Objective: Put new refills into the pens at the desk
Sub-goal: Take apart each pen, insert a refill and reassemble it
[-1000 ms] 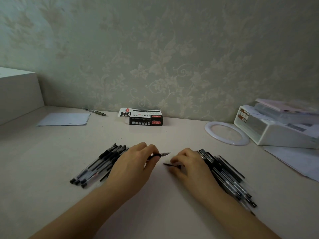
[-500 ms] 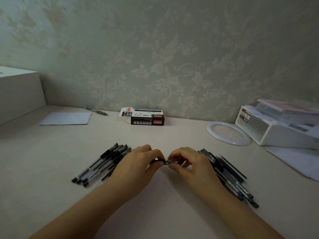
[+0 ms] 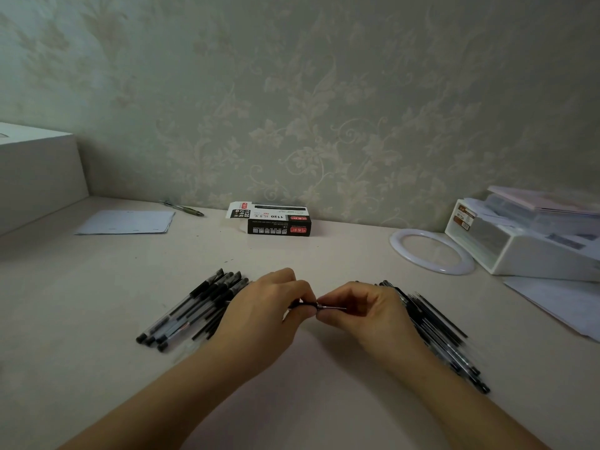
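the pen (image 3: 305, 304) sits low over the counter (image 3: 97, 287) between the two hands, its dark barrel end pinched in the left hand (image 3: 269, 306) and its metal tip piece (image 3: 331, 307) pinched by the fingers of the right hand (image 3: 363, 311). a second ago the two hands were apart, each with its own part; half a second ago they met, and now the tip looks seated against the barrel, the right fingers curled on it as if twisting it home. i'd judge this pen is nearly closed up with its refill inside, though the hands hide the joint. to the left, touching the left wrist, lies a pile of pens (image 3: 194, 310); to the right, partly under the right forearm, lies a second dark heap of pens or refills (image 3: 441, 332), too blurred to sort. farther back stand an open pen box (image 3: 276, 220), a white ring (image 3: 431, 251), a white tray (image 3: 519, 248) of papers and a loose sheet (image 3: 126, 222).
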